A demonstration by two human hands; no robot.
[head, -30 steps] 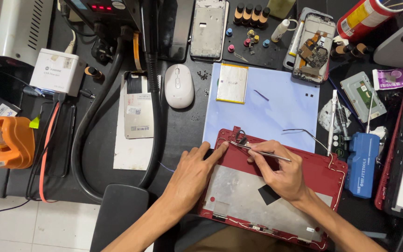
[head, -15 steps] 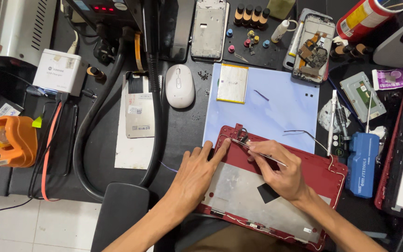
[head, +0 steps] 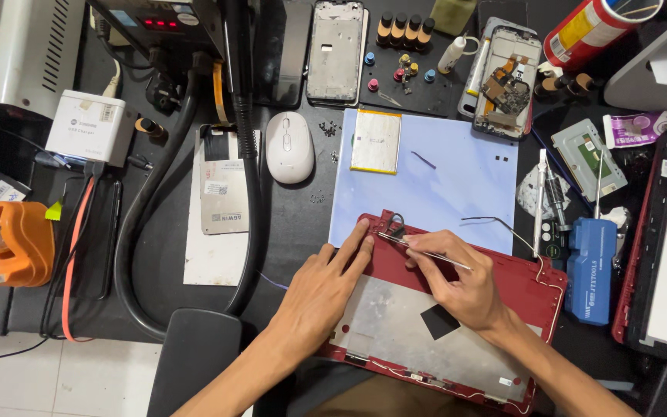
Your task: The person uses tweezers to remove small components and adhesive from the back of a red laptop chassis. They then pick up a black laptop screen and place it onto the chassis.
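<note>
A red tablet back cover [head: 530, 282] with a silvery metal plate inside lies tilted on the dark workbench in front of me. My left hand [head: 326, 289] rests flat on its upper left edge, fingers spread toward the corner. In my right hand [head: 461, 282] I pinch thin metal tweezers [head: 418, 249], whose tip points left at a small black part [head: 396, 225] near the cover's top corner. A black square patch [head: 439, 320] sits on the plate by my right wrist.
A light blue mat [head: 457, 185] holds a flat battery [head: 376, 140] and a thin wire [head: 496, 224]. A white mouse [head: 289, 147], a thick black hose [head: 245, 177], phone frames [head: 336, 50], a blue tool case [head: 590, 270] and an orange tool [head: 9, 241] surround the cover.
The hands stay at the cover's top corner. The tweezers tip has shifted slightly along the edge toward the corner; the view has tilted a little.
</note>
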